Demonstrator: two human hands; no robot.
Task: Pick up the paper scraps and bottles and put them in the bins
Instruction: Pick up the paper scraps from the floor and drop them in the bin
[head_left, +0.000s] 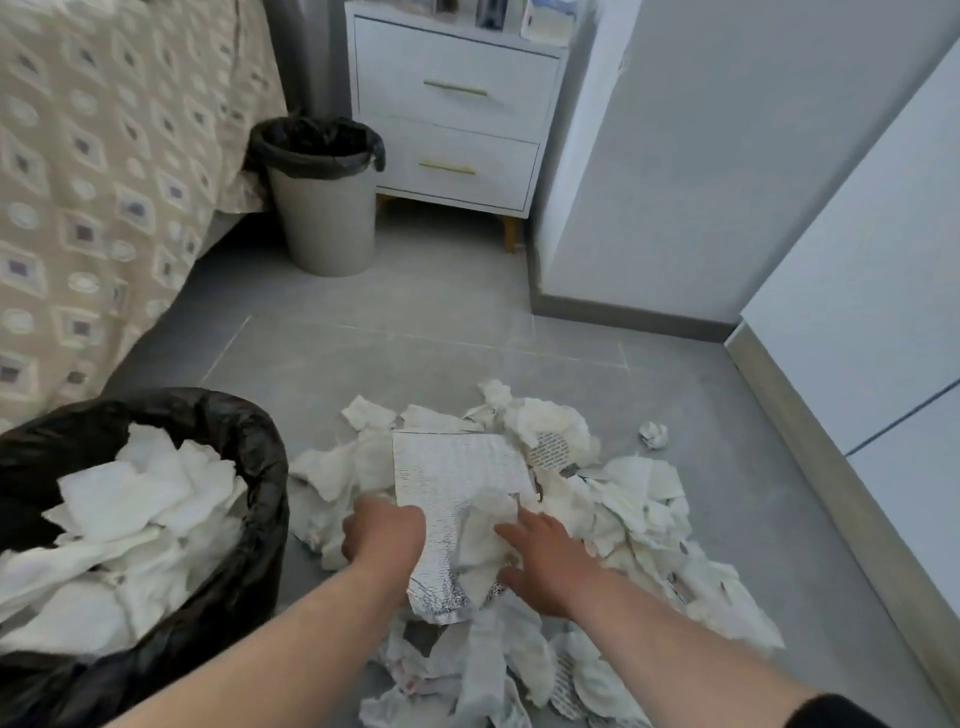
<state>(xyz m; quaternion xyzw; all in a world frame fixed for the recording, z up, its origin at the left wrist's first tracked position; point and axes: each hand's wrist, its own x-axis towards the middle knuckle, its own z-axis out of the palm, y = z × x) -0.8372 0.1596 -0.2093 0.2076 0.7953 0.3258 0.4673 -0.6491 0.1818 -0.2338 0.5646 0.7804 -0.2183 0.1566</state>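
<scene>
A heap of torn and crumpled paper scraps (613, 499) covers the grey floor in front of me. A larger printed sheet (457, 467) lies on top of the heap. My left hand (384, 535) is closed on the sheet's left edge. My right hand (545, 556) presses flat on the scraps just right of it, fingers spread. A bin with a black liner (249, 441) stands at my near left, well filled with white paper. A second grey bin with a black liner (322, 208) stands farther back. One small paper ball (653, 434) lies apart on the right. No bottle is in view.
A bed with a patterned cover (93, 182) runs along the left. A white two-drawer nightstand (452, 114) stands behind the far bin. A wall corner (675, 182) and white cabinet fronts (857, 338) close off the right side. Bare floor tiles (389, 322) lie between heap and far bin.
</scene>
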